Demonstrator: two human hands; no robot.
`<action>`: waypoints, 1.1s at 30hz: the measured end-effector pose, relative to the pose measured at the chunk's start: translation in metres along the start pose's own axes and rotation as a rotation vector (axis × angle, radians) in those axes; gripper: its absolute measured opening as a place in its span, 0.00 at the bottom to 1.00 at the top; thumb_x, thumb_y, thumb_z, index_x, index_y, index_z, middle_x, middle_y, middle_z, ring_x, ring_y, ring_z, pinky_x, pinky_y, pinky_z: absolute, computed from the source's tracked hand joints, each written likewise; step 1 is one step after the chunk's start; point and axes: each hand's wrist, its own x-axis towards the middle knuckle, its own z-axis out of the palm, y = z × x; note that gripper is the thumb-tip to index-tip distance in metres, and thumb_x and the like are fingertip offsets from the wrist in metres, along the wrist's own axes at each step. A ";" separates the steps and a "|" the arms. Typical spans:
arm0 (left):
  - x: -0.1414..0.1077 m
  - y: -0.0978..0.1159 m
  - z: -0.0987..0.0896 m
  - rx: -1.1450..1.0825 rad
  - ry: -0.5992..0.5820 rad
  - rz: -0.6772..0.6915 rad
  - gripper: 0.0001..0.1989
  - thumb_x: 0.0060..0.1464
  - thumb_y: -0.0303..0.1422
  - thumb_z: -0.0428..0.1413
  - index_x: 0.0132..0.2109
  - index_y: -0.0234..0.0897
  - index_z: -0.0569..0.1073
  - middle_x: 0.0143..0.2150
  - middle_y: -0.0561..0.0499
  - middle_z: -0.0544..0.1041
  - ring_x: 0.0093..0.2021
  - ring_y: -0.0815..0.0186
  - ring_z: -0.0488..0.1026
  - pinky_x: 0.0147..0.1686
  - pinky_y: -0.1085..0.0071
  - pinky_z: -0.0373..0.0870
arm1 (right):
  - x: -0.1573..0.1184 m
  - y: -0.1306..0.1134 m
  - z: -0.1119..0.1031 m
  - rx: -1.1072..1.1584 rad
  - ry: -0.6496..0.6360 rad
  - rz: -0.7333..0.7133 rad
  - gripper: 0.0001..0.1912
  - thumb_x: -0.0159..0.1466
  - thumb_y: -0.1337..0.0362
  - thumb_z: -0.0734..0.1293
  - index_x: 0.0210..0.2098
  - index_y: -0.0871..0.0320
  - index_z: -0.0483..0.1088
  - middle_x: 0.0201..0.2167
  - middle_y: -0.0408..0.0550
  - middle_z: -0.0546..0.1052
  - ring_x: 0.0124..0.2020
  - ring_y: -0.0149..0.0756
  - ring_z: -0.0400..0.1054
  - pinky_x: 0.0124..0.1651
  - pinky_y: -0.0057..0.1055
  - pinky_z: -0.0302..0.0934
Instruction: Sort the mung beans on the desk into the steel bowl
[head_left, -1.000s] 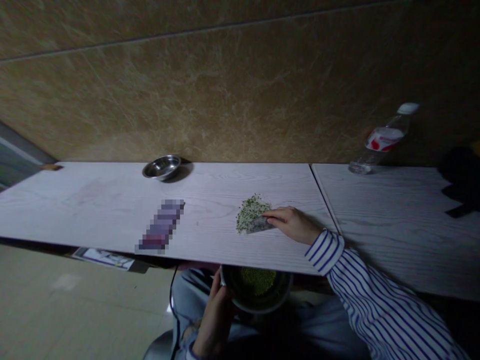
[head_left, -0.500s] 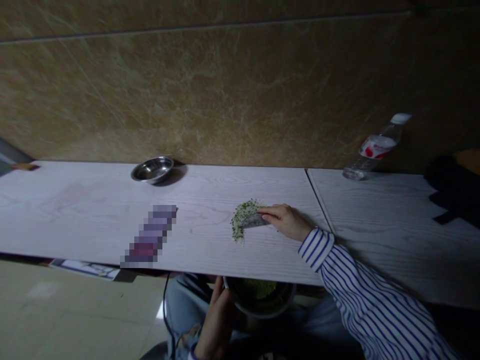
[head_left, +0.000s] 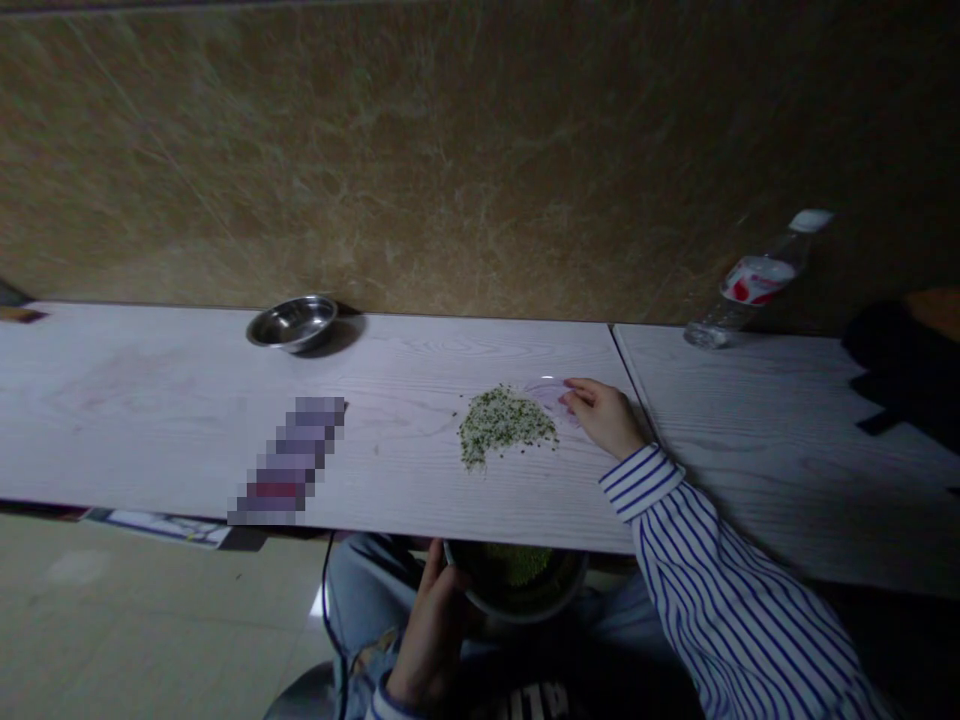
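A loose pile of green and white bits (head_left: 501,425) lies on the pale wooden table (head_left: 405,490). At the pile's right edge, my right hand (head_left: 600,412) pinches a thin, clear plastic piece (head_left: 546,393). Below the table's front edge, my left hand (head_left: 439,620) grips the left rim of a metal bowl (head_left: 525,612). Green bits (head_left: 517,565) lie inside that bowl, whose back part is hidden under the table.
A small steel bowl (head_left: 294,325) sits near the wall at the left back. A pixelated item (head_left: 289,465) lies left of the pile. A clear bottle (head_left: 757,280) and dark cloth (head_left: 900,370) are at the right.
My right hand has moved slightly right and back with the clear piece, off the pile, which now shows more fully. The view has shifted a little. My left hand still holds the bowl.
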 end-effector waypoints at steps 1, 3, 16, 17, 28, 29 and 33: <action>0.000 0.000 0.000 0.005 0.001 -0.003 0.39 0.44 0.28 0.58 0.65 0.48 0.60 0.48 0.49 0.78 0.37 0.61 0.75 0.35 0.67 0.68 | 0.000 0.000 0.001 0.005 -0.004 0.004 0.14 0.56 0.67 0.66 0.41 0.60 0.76 0.34 0.54 0.82 0.37 0.42 0.78 0.42 0.37 0.71; 0.001 -0.001 -0.001 0.019 0.011 -0.003 0.39 0.42 0.29 0.58 0.64 0.49 0.61 0.46 0.50 0.78 0.37 0.60 0.75 0.37 0.65 0.69 | -0.001 -0.002 0.004 0.022 -0.017 0.012 0.13 0.56 0.67 0.67 0.40 0.60 0.76 0.34 0.53 0.83 0.36 0.42 0.78 0.41 0.37 0.72; -0.001 0.001 0.004 -0.025 0.012 -0.001 0.37 0.38 0.28 0.59 0.60 0.47 0.65 0.50 0.50 0.77 0.44 0.58 0.75 0.40 0.65 0.69 | -0.015 -0.016 0.010 0.135 -0.122 0.083 0.12 0.56 0.69 0.67 0.40 0.62 0.75 0.35 0.57 0.82 0.35 0.41 0.78 0.38 0.36 0.73; -0.002 0.002 0.004 -0.016 0.019 -0.006 0.37 0.38 0.28 0.59 0.59 0.46 0.65 0.49 0.50 0.77 0.43 0.58 0.75 0.40 0.65 0.69 | -0.016 -0.016 0.010 0.138 -0.127 0.087 0.12 0.56 0.69 0.67 0.40 0.63 0.75 0.35 0.57 0.82 0.35 0.41 0.78 0.39 0.36 0.73; -0.003 0.003 0.004 0.062 0.008 -0.011 0.35 0.40 0.28 0.57 0.59 0.46 0.65 0.39 0.53 0.77 0.25 0.69 0.68 0.24 0.73 0.61 | -0.029 -0.023 0.012 0.187 -0.216 0.096 0.11 0.57 0.70 0.67 0.39 0.61 0.76 0.32 0.53 0.82 0.35 0.40 0.78 0.41 0.36 0.73; -0.003 0.003 0.004 0.062 0.009 -0.005 0.35 0.39 0.28 0.57 0.59 0.45 0.65 0.40 0.53 0.77 0.26 0.68 0.68 0.24 0.73 0.61 | -0.030 -0.023 0.012 0.194 -0.223 0.098 0.11 0.56 0.70 0.67 0.39 0.61 0.76 0.32 0.53 0.82 0.35 0.40 0.78 0.40 0.36 0.73; -0.006 0.004 0.005 0.070 -0.002 0.018 0.32 0.40 0.28 0.57 0.57 0.43 0.66 0.44 0.50 0.77 0.31 0.65 0.71 0.25 0.73 0.62 | -0.034 -0.023 0.012 0.206 -0.255 0.098 0.11 0.56 0.69 0.68 0.39 0.61 0.77 0.32 0.53 0.83 0.35 0.41 0.78 0.40 0.37 0.73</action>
